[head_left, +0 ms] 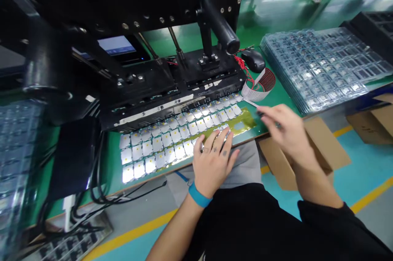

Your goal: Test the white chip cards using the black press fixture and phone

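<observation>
Rows of small square silvery modules with yellow dots [175, 135] lie on the green bench along a black fixture. My left hand [211, 163], with a blue wristband, rests fingers spread and palm down at the right end of the front row, its fingertips touching that area. Whatever lies beneath those fingers is hidden. My right hand [284, 130] is closed around a thin pale-tipped tool [251, 102]; its exact kind is unclear. The tool's tip points at the right end of the back row. A yellowish film [247, 120] lies just below it.
The black press fixture [159, 107] with lever handles stands behind the modules. A ribbon cable [256, 94], red wires and a black mouse [253, 60] sit to its right. Stacked clear trays [307, 77] lie farther right. Cables hang at left; cardboard boxes [281, 167] stand below the edge.
</observation>
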The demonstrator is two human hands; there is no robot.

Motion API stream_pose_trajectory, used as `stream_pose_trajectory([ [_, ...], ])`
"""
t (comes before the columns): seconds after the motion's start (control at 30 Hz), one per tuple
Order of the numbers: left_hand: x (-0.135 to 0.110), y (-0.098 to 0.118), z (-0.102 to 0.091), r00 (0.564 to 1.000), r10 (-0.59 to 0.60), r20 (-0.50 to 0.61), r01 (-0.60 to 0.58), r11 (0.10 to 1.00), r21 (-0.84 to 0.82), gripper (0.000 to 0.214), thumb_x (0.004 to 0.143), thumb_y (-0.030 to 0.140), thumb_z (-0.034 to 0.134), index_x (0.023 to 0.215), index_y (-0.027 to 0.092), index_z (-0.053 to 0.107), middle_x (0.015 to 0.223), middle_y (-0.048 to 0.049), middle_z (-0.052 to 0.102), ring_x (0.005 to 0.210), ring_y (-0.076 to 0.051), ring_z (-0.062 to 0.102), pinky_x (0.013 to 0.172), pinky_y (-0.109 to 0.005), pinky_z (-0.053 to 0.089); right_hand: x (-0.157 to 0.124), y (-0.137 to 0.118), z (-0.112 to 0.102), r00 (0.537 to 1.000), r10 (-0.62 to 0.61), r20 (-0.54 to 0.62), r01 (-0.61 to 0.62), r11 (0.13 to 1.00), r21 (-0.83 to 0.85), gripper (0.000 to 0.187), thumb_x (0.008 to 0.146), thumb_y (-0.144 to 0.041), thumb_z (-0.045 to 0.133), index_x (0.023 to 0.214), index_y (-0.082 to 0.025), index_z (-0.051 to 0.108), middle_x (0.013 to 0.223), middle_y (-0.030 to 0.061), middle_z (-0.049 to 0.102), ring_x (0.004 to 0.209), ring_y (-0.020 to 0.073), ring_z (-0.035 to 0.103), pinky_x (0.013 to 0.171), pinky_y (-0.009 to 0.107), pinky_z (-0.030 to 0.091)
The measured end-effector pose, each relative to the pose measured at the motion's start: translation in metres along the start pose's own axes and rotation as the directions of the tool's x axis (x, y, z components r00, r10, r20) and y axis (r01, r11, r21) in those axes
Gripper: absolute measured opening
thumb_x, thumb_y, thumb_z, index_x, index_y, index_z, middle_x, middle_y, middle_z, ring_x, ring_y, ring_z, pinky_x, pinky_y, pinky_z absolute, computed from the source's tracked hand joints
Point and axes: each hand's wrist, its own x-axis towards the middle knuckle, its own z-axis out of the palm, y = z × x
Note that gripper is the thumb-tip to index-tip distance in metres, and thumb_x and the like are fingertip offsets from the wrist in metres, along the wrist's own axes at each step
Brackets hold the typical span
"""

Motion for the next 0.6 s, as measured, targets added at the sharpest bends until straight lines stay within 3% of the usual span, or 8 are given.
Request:
stream_pose_trajectory([
  [0.1,0.0,-0.001,-0.001,1.0,0.003,0.018,-0.003,1.0,-0.009,0.04,0.099,0.041,0.058,0.132,0.018,0.062,0.14,-0.0034,0.066,0.123,-0.027,0.06,0.11,-0.049,0.031,0.003,-0.038,0.037,0.998,-0.055,-0.015,0.056,0.996,0.069,0.032,0.102,-0.028,0.048,0.13,-0.02,0.061,0.099,0.0082,0.067,0.089,0.0199,0.062,0.078,0.036,0.056],
  [0.2,0.0,-0.001,-0.001,1.0,0.011,0.004,-0.011,1.0,-0.008,0.04,0.099,0.04,0.057,0.131,0.017,0.062,0.137,-0.0041,0.067,0.121,-0.027,0.06,0.11,-0.048,0.031,0.007,-0.045,0.053,0.992,-0.127,-0.025,0.127,0.991,0.029,0.032,0.102,-0.03,0.049,0.124,-0.011,0.063,0.094,0.0101,0.067,0.086,0.0207,0.06,0.076,0.036,0.055],
  [0.47,0.003,-0.002,-0.005,0.999,0.018,-0.027,-0.018,1.0,0.014,0.039,0.1,0.039,0.054,0.13,0.015,0.063,0.129,-0.0082,0.071,0.118,-0.027,0.06,0.109,-0.045,0.032,0.01,-0.046,0.06,0.981,-0.176,-0.084,0.169,0.982,-0.09,0.034,0.104,-0.035,0.045,0.114,-0.014,0.07,0.092,0.0107,0.065,0.08,0.0193,0.053,0.068,0.034,0.047],
  [0.6,0.004,-0.003,-0.01,0.998,0.047,-0.029,-0.046,0.998,0.044,0.039,0.101,0.037,0.053,0.13,0.014,0.062,0.125,-0.0109,0.073,0.116,-0.027,0.061,0.109,-0.044,0.032,0.001,-0.046,0.062,0.979,-0.182,-0.088,0.188,0.98,0.061,0.029,0.102,-0.033,0.05,0.12,-0.018,0.068,0.096,0.0086,0.063,0.087,0.0171,0.055,0.075,0.033,0.05],
])
